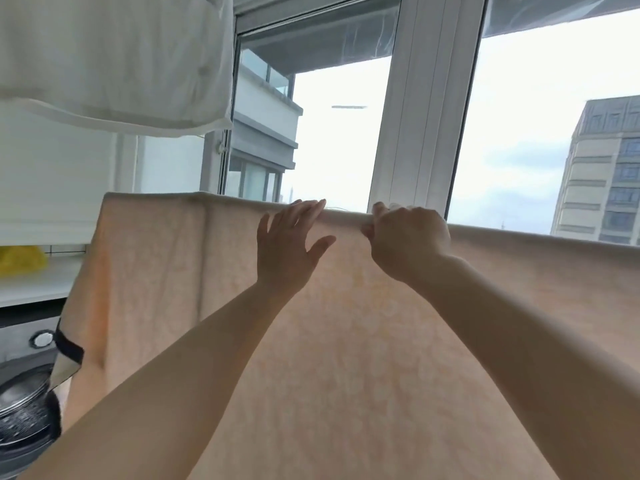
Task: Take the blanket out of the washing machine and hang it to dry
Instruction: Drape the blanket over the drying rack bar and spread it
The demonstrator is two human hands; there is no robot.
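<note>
Blanket (346, 341) draped; left hand (289, 244) flat on it, right hand (408, 242) pinching top fold.

One view only, head-worn, wide-angle. It is sitting at the person's eye level and facing forward, tipped slightly upward, not down at the floor. Both forearms are entering from the bottom edge and reaching away from the lens; the left hand (289, 242) and right hand (407, 239) are landing near frame centre, close to the camera. The blanket (346, 341) is filling the lower half at close range, its top edge running across mid-frame. Beyond it the lens is looking out through a window frame (415, 116) toward distant buildings. The washing machine (24, 393) is showing only at the lower left edge. Straight lines are bowing toward the borders. No second view to compare.
</note>
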